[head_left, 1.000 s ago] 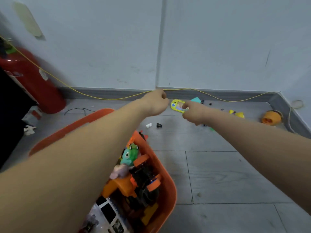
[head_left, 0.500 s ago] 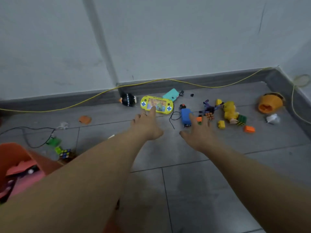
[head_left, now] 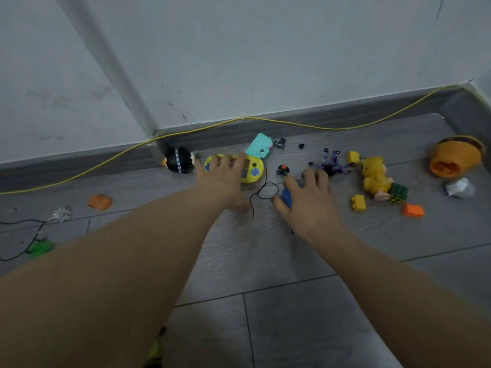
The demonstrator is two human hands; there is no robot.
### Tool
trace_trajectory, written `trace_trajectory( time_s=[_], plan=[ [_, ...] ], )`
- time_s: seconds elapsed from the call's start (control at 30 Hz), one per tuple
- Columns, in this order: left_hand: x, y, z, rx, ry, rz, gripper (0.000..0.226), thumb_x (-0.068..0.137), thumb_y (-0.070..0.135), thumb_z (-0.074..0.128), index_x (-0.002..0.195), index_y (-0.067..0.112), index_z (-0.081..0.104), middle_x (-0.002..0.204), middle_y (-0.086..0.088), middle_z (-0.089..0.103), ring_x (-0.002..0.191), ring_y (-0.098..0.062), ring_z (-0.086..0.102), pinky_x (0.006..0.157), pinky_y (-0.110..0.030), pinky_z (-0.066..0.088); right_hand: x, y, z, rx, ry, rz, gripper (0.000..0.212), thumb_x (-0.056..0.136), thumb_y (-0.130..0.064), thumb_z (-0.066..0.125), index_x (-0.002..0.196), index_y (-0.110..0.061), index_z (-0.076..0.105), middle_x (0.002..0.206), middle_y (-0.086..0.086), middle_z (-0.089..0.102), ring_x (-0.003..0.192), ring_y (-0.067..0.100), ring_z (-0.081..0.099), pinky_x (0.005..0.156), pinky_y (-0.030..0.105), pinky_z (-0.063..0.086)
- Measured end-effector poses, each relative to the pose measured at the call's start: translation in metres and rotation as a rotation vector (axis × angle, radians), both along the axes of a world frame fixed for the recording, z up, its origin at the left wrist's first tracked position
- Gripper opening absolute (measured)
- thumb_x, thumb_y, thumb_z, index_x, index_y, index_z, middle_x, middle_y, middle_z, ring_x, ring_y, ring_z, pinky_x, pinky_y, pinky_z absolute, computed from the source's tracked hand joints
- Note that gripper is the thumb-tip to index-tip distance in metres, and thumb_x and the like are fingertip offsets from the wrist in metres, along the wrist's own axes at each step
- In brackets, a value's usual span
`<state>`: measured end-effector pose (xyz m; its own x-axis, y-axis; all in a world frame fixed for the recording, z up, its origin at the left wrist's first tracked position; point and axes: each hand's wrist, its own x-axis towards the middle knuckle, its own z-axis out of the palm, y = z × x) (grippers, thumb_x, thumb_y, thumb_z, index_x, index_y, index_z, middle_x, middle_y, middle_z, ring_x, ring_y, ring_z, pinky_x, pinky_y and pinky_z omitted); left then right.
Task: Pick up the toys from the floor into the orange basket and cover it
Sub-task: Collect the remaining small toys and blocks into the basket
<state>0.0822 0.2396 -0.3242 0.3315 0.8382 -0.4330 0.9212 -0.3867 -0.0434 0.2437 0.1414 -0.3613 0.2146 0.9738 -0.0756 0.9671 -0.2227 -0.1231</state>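
Both hands reach out over the floor (head_left: 265,261) toward the toy pile by the far wall. Left hand (head_left: 225,179), grip open, fingers spread over the yellow handheld game (head_left: 251,168): rigid plastic, light, smooth; best pinched across its long edges. Right hand (head_left: 308,205), grip open, lies over a blue toy (head_left: 286,196), small and hard, likely light; contact unclear. Yellow plush figure (head_left: 374,176) farther right looks soft, grabbable anywhere. Orange basket not in view.

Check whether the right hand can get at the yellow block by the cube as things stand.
Probably yes. The right hand is spread over a blue toy, and the floor between it and the yellow block looks bare, so nothing blocks a short reach to its right.
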Motion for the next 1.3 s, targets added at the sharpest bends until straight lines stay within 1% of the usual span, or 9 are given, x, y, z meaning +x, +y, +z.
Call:
trace_trajectory(
  time_s=[0.13, 0.23, 0.3, 0.43, 0.57, 0.83, 1.07, 1.2, 1.3],
  plan=[
    [0.006, 0.005, -0.004, 0.028, 0.056, -0.066, 0.116, 0.068, 0.062, 0.07, 0.153, 0.03, -0.001, 0.158, -0.014, 0.011, 0.145, -0.038, 0.011, 0.114, -0.064, 0.007, 0.01, -0.004, -0.004, 0.046, -0.018, 0.036, 0.062, 0.092, -0.058, 0.043, 0.147, -0.032, 0.034, 0.153, 0.015, 0.02, 0.137, 0.037, 0.023, 0.101, 0.05, 0.041],
    [0.012, 0.009, -0.007, -0.003, 0.042, -0.078, 0.112, 0.071, 0.058, 0.07, 0.154, 0.028, 0.001, 0.16, -0.011, 0.008, 0.148, -0.034, 0.005, 0.114, -0.064, 0.006, 0.015, -0.001, -0.006, -0.062, -0.041, 0.001, 0.072, 0.09, -0.069, 0.032, 0.154, -0.042, 0.01, 0.161, 0.016, -0.001, 0.145, 0.042, 0.009, 0.112, 0.054, 0.027],
    [0.019, 0.007, -0.011, -0.051, -0.007, -0.075, 0.106, 0.072, 0.057, 0.07, 0.153, 0.028, 0.009, 0.159, -0.009, 0.016, 0.147, -0.032, 0.01, 0.114, -0.062, 0.011, 0.016, -0.001, -0.008, -0.134, -0.016, -0.038, 0.071, 0.09, -0.07, 0.032, 0.153, -0.04, 0.015, 0.162, 0.017, -0.005, 0.145, 0.043, 0.01, 0.113, 0.054, 0.025],
    [0.028, -0.012, -0.017, -0.059, -0.067, -0.074, 0.077, 0.078, 0.055, 0.062, 0.14, 0.031, 0.024, 0.147, -0.011, 0.024, 0.138, -0.037, 0.019, 0.107, -0.058, 0.026, 0.01, -0.013, -0.012, -0.024, -0.021, -0.014, 0.054, 0.092, -0.054, 0.044, 0.137, -0.023, 0.043, 0.152, 0.019, 0.021, 0.125, 0.036, 0.038, 0.097, 0.044, 0.039],
    [0.022, -0.02, -0.018, -0.002, -0.045, -0.158, 0.063, 0.086, 0.049, 0.056, 0.139, 0.029, 0.029, 0.142, -0.011, 0.027, 0.132, -0.033, 0.024, 0.098, -0.056, 0.037, 0.01, -0.023, -0.011, 0.047, 0.001, 0.006, 0.043, 0.09, -0.046, 0.052, 0.121, -0.017, 0.051, 0.129, 0.014, 0.041, 0.106, 0.032, 0.045, 0.079, 0.04, 0.042],
    [0.005, -0.034, -0.015, -0.006, -0.022, -0.194, 0.067, 0.083, 0.051, 0.057, 0.141, 0.028, 0.031, 0.146, -0.01, 0.026, 0.133, -0.031, 0.025, 0.1, -0.057, 0.034, 0.014, -0.027, -0.003, 0.008, 0.143, -0.094, 0.047, 0.091, -0.04, 0.056, 0.129, -0.016, 0.043, 0.132, 0.017, 0.034, 0.099, 0.035, 0.048, 0.076, 0.035, 0.038],
    [-0.021, -0.043, -0.018, -0.164, -0.075, 0.185, 0.084, 0.064, 0.079, 0.058, 0.133, 0.038, 0.032, 0.153, -0.012, 0.003, 0.139, -0.044, 0.004, 0.103, -0.062, 0.034, 0.01, -0.036, 0.003, 0.03, 0.372, -0.212, 0.05, 0.083, -0.03, 0.066, 0.126, -0.016, 0.044, 0.123, 0.014, 0.034, 0.094, 0.033, 0.051, 0.078, 0.04, 0.051],
    [-0.029, -0.064, -0.014, -0.127, -0.21, 0.24, 0.043, 0.077, 0.044, 0.072, 0.102, 0.023, 0.045, 0.145, -0.017, 0.016, 0.129, -0.038, 0.019, 0.095, -0.048, 0.046, 0.0, -0.046, 0.003, -0.019, 0.407, -0.252, 0.057, 0.082, -0.027, 0.07, 0.13, -0.016, 0.043, 0.127, 0.013, 0.029, 0.099, 0.034, 0.052, 0.085, 0.042, 0.053],
    [-0.037, -0.078, -0.014, -0.084, -0.297, 0.243, 0.054, 0.073, 0.017, 0.072, 0.115, 0.02, 0.038, 0.145, -0.015, 0.01, 0.126, -0.035, 0.022, 0.082, -0.038, 0.051, -0.012, -0.051, 0.003, -0.019, 0.456, -0.276, 0.057, 0.084, -0.03, 0.068, 0.133, -0.017, 0.043, 0.129, 0.012, 0.028, 0.104, 0.033, 0.05, 0.091, 0.041, 0.051]
  ],
)
